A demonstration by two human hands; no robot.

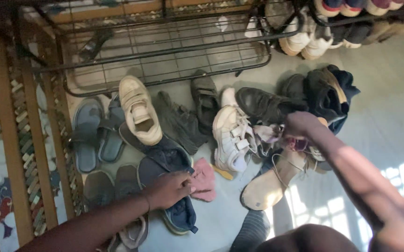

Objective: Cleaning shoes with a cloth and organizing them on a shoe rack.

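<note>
Navy shoe (176, 186) lies on the floor (389, 116) at the front of the pile, left hand (169, 189) on it, grip closed over its upper. Right hand (300, 125) pinches pink cloth (291, 142) above a tan shoe (272, 182). White strapped sneaker (232, 137) lies between; wire shoe rack (164, 51) stands behind.

Left hand (169, 189) and right hand (300, 125) both curled.

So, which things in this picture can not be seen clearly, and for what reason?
- Left hand, head view: it rests on a dark blue shoe, covering the shoe's middle; whether it grips cannot be told.
- Right hand: its fingers are buried among pink cloth and laces, so its hold is unclear.
- Shoes on the upper rack: cut off by the top edge.
- Black pile: too dark to separate single shoes.
</note>
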